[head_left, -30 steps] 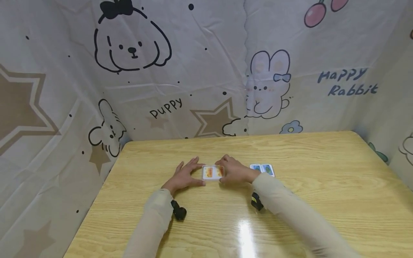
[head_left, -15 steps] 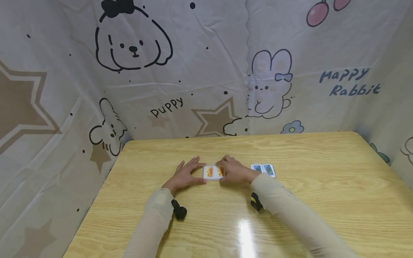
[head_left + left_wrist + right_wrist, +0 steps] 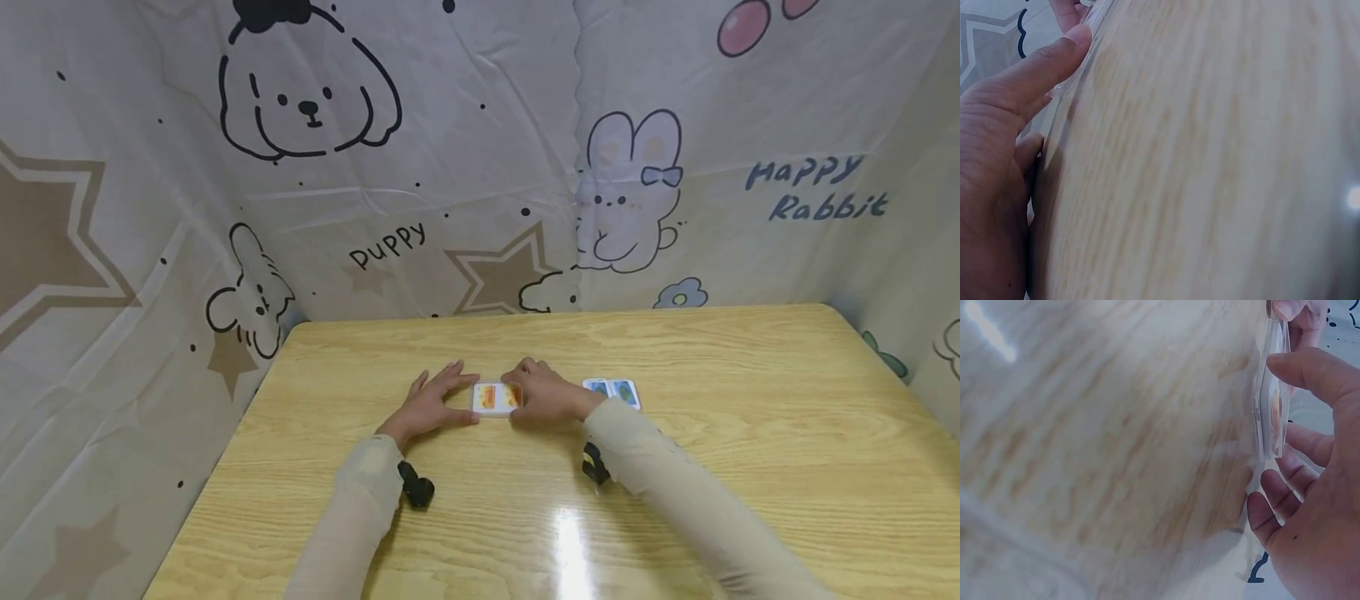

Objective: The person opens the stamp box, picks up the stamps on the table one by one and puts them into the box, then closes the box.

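Observation:
A small clear plastic card case (image 3: 496, 399) lies flat on the table, with white cards showing orange pictures inside it. In the head view my left hand (image 3: 429, 410) is at its left end, thumb on the near edge and forefinger on the far edge. My right hand (image 3: 547, 395) grips the right end between thumb and fingers and covers part of it. From the right wrist, the case (image 3: 1274, 394) appears edge-on, with the right thumb (image 3: 1310, 369) on it. In the left wrist view the left thumb (image 3: 1054, 62) touches the clear edge.
Two white cards with blue-green pictures (image 3: 622, 392) lie right of the right hand, partly behind its wrist. The wooden table (image 3: 750, 400) reaches a printed cloth wall (image 3: 480, 167) at the back and sides. Black wrist devices (image 3: 418, 490) hang under both sleeves.
The hands and the case stay in place on the table. Only the head view has shifted very slightly.

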`<action>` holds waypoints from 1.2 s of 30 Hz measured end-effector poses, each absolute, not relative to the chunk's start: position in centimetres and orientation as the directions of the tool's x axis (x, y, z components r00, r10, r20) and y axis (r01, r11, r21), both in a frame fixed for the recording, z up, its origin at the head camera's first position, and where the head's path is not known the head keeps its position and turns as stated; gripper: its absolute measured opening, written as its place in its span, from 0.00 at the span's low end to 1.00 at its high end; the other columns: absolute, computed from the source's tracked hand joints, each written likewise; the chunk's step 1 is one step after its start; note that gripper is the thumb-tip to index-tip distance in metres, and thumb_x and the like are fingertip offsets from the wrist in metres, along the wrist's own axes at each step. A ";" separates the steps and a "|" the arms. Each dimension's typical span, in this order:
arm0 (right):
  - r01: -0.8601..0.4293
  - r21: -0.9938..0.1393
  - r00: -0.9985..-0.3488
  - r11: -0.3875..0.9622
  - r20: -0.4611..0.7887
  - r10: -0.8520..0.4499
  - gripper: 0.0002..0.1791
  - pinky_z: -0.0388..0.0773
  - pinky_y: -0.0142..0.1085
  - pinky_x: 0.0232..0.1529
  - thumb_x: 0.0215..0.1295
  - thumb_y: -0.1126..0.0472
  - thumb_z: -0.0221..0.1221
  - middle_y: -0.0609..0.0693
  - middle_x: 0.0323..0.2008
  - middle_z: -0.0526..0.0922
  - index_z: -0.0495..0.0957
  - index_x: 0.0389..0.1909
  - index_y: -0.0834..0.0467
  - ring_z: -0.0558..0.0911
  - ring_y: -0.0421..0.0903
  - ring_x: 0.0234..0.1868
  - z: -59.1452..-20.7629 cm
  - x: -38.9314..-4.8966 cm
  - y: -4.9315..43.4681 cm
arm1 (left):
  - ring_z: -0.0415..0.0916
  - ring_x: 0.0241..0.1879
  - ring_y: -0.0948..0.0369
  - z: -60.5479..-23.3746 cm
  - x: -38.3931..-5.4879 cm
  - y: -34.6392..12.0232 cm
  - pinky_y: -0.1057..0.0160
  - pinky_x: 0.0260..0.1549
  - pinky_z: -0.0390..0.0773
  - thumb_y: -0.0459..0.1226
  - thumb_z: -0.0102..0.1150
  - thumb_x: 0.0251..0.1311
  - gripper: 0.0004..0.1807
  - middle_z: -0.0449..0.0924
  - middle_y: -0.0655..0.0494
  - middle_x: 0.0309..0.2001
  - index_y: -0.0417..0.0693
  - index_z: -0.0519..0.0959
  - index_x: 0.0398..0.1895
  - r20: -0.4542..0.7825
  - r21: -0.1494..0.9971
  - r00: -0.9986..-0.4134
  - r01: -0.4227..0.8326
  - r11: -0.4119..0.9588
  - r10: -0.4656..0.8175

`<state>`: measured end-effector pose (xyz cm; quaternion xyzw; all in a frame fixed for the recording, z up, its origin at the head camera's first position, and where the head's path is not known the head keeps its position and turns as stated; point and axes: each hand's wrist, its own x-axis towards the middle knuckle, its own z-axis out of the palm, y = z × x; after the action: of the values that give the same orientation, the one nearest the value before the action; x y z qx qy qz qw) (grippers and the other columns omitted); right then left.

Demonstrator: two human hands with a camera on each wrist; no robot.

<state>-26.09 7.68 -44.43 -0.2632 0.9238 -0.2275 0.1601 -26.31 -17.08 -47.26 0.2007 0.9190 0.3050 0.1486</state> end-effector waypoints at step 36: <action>-0.352 -0.553 -0.820 0.755 -0.207 -0.534 0.36 0.65 0.54 0.67 0.60 0.57 0.65 0.59 0.64 0.66 0.65 0.69 0.58 0.66 0.57 0.64 -44.1 -25.8 8.0 | 0.36 0.78 0.56 -47.4 -26.6 -16.9 0.45 0.74 0.27 0.57 0.65 0.54 0.39 0.42 0.54 0.78 0.61 0.66 0.70 -0.163 0.618 -0.878 0.264 0.740 0.450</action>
<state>-25.80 7.98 -44.06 -0.2409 0.9195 -0.2540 0.1790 -26.55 -16.93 -47.38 0.1939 0.9202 0.3038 0.1527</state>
